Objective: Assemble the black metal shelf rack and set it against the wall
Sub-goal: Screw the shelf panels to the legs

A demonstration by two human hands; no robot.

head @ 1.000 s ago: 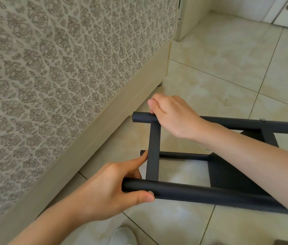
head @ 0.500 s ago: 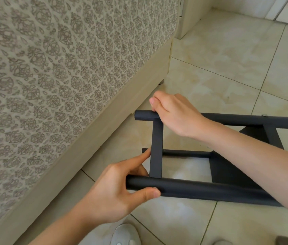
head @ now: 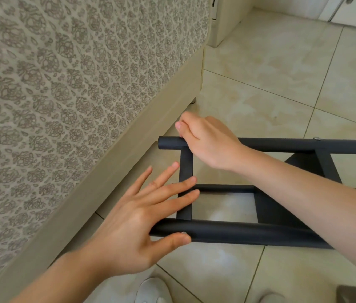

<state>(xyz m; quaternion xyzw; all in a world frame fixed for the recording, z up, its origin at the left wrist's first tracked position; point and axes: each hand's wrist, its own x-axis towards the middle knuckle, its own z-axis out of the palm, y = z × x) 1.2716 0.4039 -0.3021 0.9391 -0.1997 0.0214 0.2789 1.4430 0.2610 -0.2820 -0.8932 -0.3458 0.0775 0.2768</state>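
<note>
Nearest the viewer, the toes of two white shoes (head: 153,289) stand on the tiled floor (head: 260,84) at the lower edge. Above them, the left hand (head: 137,226) is spread flat, its fingers (head: 172,193) straight and fanned apart, holding nothing. Its thumb touches the end of the near tube (head: 249,231), just beside a small screw head (head: 183,232), and two fingertips overlap the short crossbar (head: 185,171).

The black metal shelf rack (head: 271,206) lies on its side over the floor, close beside the bed base (head: 129,154), with its tubes running off to the right. Whether its lower parts touch the tiles cannot be told. A lower tube (head: 223,188) and a flat black shelf panel (head: 268,213) show between the two upper tubes.

Farther on, the right hand (head: 207,143) grips the far tube (head: 282,145) near its open end, fingers curled over it and knuckles up. A second screw (head: 316,138) sits on that tube, well to the right.

Behind, a patterned mattress (head: 63,84) rests on the bed base, and a pale cabinet (head: 227,18) stands at the far corner.
</note>
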